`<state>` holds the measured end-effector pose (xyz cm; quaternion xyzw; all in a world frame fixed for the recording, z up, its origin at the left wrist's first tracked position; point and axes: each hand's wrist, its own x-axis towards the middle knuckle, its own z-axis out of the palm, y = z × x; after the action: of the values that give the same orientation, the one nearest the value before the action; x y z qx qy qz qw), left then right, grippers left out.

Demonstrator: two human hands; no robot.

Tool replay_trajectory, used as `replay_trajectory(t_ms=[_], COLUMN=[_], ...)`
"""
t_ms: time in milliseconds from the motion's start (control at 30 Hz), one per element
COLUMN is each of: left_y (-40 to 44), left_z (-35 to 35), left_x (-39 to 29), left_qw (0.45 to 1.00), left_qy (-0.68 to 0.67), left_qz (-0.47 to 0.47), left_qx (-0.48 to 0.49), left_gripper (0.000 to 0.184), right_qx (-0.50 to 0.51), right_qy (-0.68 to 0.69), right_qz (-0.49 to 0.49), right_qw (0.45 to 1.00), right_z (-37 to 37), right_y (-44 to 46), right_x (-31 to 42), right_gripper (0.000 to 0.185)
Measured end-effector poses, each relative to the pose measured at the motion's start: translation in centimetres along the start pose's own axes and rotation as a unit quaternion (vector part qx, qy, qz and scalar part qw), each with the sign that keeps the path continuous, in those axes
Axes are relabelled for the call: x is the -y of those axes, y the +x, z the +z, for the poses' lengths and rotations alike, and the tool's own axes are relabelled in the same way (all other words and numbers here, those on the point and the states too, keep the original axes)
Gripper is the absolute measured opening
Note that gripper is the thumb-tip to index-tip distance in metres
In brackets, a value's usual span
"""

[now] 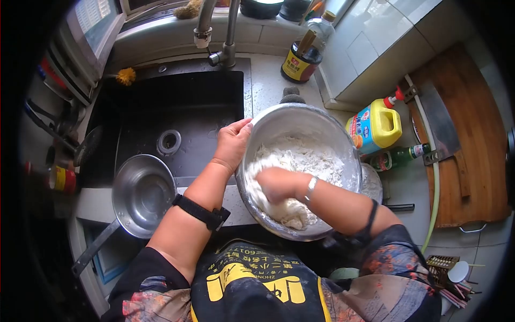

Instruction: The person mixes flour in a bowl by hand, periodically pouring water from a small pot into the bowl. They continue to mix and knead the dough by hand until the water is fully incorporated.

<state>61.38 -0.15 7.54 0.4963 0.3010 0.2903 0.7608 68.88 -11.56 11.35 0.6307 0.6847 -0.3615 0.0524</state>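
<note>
A large metal bowl stands on the counter in front of me, holding loose flour and shaggy, crumbly dough. My left hand grips the bowl's left rim, its fingers closed over the edge. Deep inside the bowl, my right hand is in the floury dough, near the left wall. Motion smears that hand and its fingers are hidden, so its grip does not show. A paler dough lump lies just below the right hand.
Left of the bowl is a dark sink under a faucet. A metal saucepan sits at the sink's front edge. To the right stand a yellow detergent jug, a green bottle, a cleaver and a wooden board.
</note>
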Motion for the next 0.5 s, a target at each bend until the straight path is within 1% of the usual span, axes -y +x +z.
replay_trajectory(t_ms=[67, 133, 200, 233, 267, 333, 367, 433, 467, 500], left_y=[0.2, 0.6, 1.4, 1.4, 1.2, 0.6, 0.8, 0.7, 0.9, 1.5], left_z=[0.1, 0.4, 0.0, -0.1, -0.2, -0.3, -0.4, -0.2, 0.0, 0.0], left_x=[0.2, 0.9, 0.9, 1.1, 0.7, -0.1, 0.4, 0.0, -0.2, 0.6], left_qw=[0.999, 0.999, 0.996, 0.993, 0.997, 0.994, 0.996, 0.995, 0.995, 0.995], left_qy=[0.035, 0.05, 0.076, 0.09, 0.069, 0.088, 0.071, 0.083, 0.086, 0.084], left_qz=[0.011, 0.017, 0.047, 0.057, 0.025, 0.036, 0.043, 0.041, 0.043, 0.053], left_qx=[-0.002, 0.002, 0.027, 0.041, 0.04, 0.051, 0.045, 0.031, 0.023, 0.0], left_gripper=[0.025, 0.025, 0.026, 0.026, 0.027, 0.03, 0.035, 0.039, 0.042, 0.045], right_qx=[0.063, 0.063, 0.001, -0.073, -0.147, -0.239, -0.232, -0.222, -0.224, -0.233], right_qy=[-0.051, -0.066, -0.086, -0.055, -0.029, 0.052, 0.053, 0.055, 0.059, 0.084], right_qz=[-0.05, -0.063, -0.013, 0.021, 0.054, 0.157, 0.214, 0.308, 0.324, 0.313], right_qw=[0.995, 0.994, 0.996, 0.996, 0.987, 0.957, 0.948, 0.924, 0.917, 0.917], right_z=[-0.2, -0.9, -1.5, -1.4, -1.4, -2.0, -2.8, -3.2, -2.0, -0.1], right_y=[-2.5, -1.9, 0.5, 1.8, 3.4, 3.9, 2.4, -0.6, -2.5, -4.0], right_x=[1.3, 1.5, 0.7, -1.4, -3.9, -8.6, -10.4, -14.6, -16.6, -19.0], right_gripper=[0.03, 0.029, 0.026, 0.025, 0.025, 0.023, 0.021, 0.022, 0.023, 0.024])
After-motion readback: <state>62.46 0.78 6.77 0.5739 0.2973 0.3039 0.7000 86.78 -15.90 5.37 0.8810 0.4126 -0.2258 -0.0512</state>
